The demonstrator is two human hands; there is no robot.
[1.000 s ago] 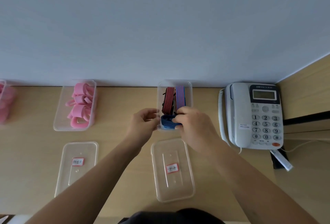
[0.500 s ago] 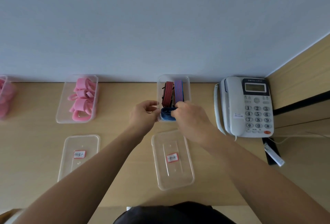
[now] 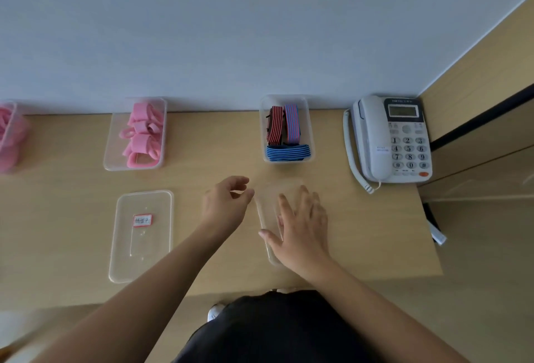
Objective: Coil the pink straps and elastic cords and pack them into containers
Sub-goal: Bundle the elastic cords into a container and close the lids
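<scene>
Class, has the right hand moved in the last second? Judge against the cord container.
Yes. The right hand has drawn back from the cord container, away from the wall, and now rests spread on the clear lid.

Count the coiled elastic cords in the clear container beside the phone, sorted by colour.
Red-and-black striped cord: 1
Red-and-blue striped cord: 1
Blue-and-black striped cord: 1
Total: 3
</scene>
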